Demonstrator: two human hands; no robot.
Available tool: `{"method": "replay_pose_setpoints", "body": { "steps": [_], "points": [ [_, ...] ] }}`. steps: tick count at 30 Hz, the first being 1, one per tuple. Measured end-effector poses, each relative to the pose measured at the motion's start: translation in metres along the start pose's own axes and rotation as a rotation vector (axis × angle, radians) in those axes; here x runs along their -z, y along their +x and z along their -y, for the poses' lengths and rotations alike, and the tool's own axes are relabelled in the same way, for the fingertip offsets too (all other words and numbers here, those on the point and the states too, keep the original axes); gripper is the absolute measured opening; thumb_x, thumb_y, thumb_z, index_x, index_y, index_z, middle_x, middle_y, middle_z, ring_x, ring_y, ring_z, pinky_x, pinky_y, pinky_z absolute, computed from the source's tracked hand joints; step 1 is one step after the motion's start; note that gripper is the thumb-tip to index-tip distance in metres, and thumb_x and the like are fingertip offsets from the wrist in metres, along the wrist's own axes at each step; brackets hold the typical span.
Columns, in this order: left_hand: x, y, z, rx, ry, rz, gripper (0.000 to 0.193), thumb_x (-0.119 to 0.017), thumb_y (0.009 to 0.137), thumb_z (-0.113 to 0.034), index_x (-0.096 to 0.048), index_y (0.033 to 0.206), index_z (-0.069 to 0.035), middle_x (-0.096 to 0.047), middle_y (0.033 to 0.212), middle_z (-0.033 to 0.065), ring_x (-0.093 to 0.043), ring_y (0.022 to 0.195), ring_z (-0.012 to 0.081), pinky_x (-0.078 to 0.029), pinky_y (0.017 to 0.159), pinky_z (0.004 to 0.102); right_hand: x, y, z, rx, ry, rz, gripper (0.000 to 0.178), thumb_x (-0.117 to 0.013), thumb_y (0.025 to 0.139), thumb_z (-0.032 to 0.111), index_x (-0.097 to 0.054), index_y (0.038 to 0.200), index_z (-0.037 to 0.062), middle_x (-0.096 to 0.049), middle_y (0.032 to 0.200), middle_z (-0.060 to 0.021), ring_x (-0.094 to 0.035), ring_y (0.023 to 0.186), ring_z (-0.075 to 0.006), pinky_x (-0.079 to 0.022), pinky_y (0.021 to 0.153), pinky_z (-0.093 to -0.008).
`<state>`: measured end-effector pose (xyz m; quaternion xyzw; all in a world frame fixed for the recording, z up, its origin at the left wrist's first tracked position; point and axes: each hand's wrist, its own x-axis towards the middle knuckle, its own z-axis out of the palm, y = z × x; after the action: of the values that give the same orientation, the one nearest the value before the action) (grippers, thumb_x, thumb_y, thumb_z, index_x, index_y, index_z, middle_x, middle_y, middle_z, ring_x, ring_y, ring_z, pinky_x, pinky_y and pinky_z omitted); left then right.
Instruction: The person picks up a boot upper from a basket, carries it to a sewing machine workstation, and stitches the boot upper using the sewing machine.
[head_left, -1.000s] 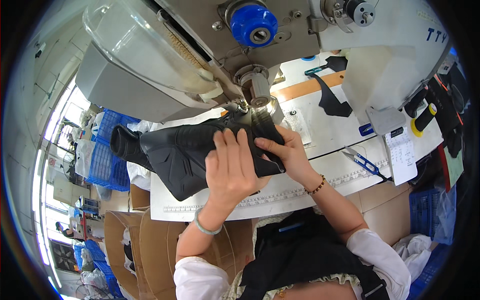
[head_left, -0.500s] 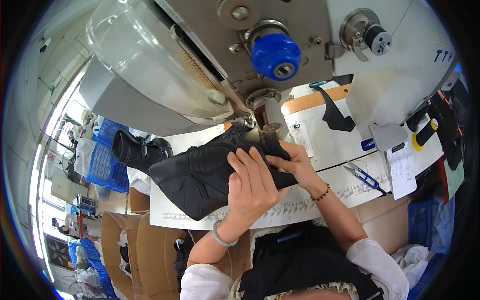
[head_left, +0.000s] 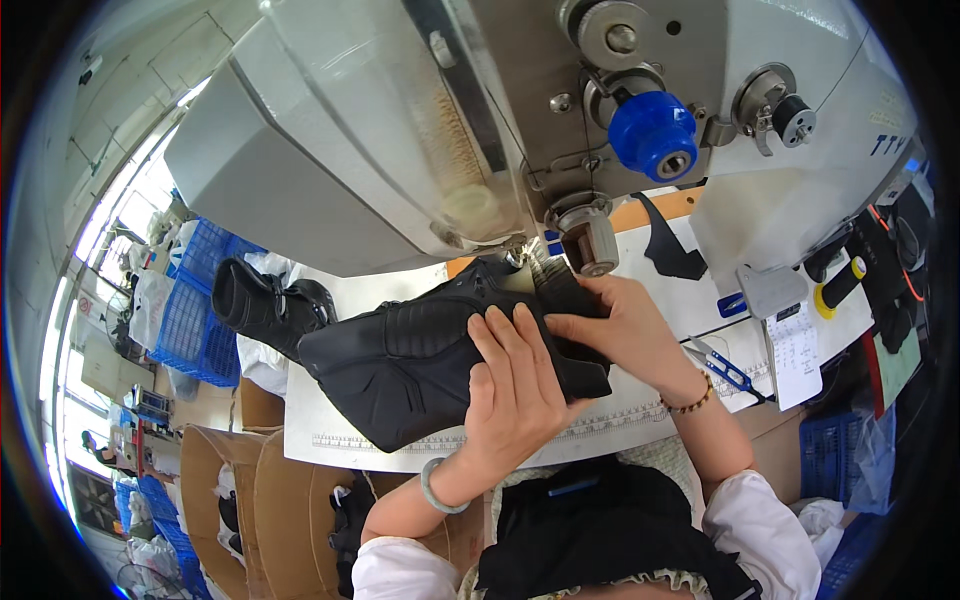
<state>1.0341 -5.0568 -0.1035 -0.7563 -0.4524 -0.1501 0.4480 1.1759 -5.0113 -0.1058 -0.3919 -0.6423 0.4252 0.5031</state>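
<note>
A black padded boot upper lies under the sewing machine head, its top edge at the needle area. My left hand rests on the upper with its fingers stretched out flat over the surface. At the upper's right end, my right hand pinches the edge between thumb and fingers, close to the machine's roller. The exact stitching point is partly hidden by the machine. A grey bangle circles my left wrist and a beaded bracelet my right.
A finished black boot stands at the table's left. To the right lie blue-handled thread snips, a notepad, a black cut piece and a yellow-ended thread spool. Blue crates and cardboard boxes flank the table.
The whole view has shifted, putting the machine head farther right and lower in it. Both hands keep their places on the upper, the left flat and the right pinching.
</note>
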Motion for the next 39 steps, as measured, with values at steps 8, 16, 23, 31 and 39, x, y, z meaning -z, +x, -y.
{"method": "replay_pose_setpoints", "body": {
  "steps": [8, 16, 23, 31, 39],
  "points": [
    [-0.001, 0.008, 0.002, 0.011, -0.086, -0.073, 0.076, -0.045, 0.072, -0.060, -0.059, 0.095, 0.010, -0.059, 0.088, 0.0231, -0.057, 0.084, 0.0332, -0.037, 0.062, 0.0340, -0.004, 0.005, -0.019, -0.045, 0.203, 0.079, 0.018, -0.062, 0.078, 0.011, -0.061, 0.090, -0.0032, -0.062, 0.070, -0.0056, -0.053, 0.063, -0.0041, -0.045, 0.057, -0.0209],
    [-0.006, 0.012, -0.002, -0.007, -0.076, -0.122, 0.072, -0.046, 0.073, -0.058, -0.059, 0.090, 0.010, -0.060, 0.081, 0.0226, -0.058, 0.077, 0.0353, -0.037, 0.056, 0.0332, -0.011, 0.010, -0.051, 0.063, 0.259, 0.148, 0.017, -0.062, 0.080, 0.013, -0.061, 0.087, -0.0018, -0.059, 0.064, -0.0042, -0.046, 0.058, -0.0025, -0.041, 0.053, -0.0215],
    [-0.006, 0.013, -0.014, 0.054, -0.068, -0.094, 0.071, -0.042, 0.076, -0.057, -0.060, 0.089, 0.011, -0.060, 0.081, 0.0233, -0.059, 0.076, 0.0366, -0.036, 0.054, 0.0322, -0.004, 0.010, -0.044, 0.120, 0.271, 0.235, 0.016, -0.061, 0.080, 0.009, -0.060, 0.091, -0.0027, -0.060, 0.069, -0.0034, -0.046, 0.064, -0.0026, -0.042, 0.056, -0.0216],
    [-0.007, 0.014, -0.015, 0.053, -0.003, -0.087, 0.072, -0.038, 0.078, -0.057, -0.060, 0.089, 0.011, -0.060, 0.081, 0.0239, -0.059, 0.077, 0.0367, -0.035, 0.054, 0.0316, -0.007, 0.012, -0.049, 0.122, 0.332, 0.206, 0.016, -0.060, 0.079, 0.005, -0.060, 0.093, -0.0028, -0.062, 0.073, -0.0042, -0.051, 0.067, -0.0034, -0.044, 0.059, -0.0215],
    [-0.004, 0.015, -0.016, 0.023, 0.048, -0.030, 0.076, -0.031, 0.080, -0.059, -0.060, 0.090, 0.011, -0.060, 0.083, 0.0247, -0.058, 0.079, 0.0369, -0.034, 0.058, 0.0310, -0.002, 0.013, -0.051, -0.039, 0.390, 0.259, 0.024, -0.061, 0.079, 0.007, -0.060, 0.102, -0.0010, -0.064, 0.079, -0.0020, -0.052, 0.070, -0.0035, -0.044, 0.062, -0.0209]
  ]
}}
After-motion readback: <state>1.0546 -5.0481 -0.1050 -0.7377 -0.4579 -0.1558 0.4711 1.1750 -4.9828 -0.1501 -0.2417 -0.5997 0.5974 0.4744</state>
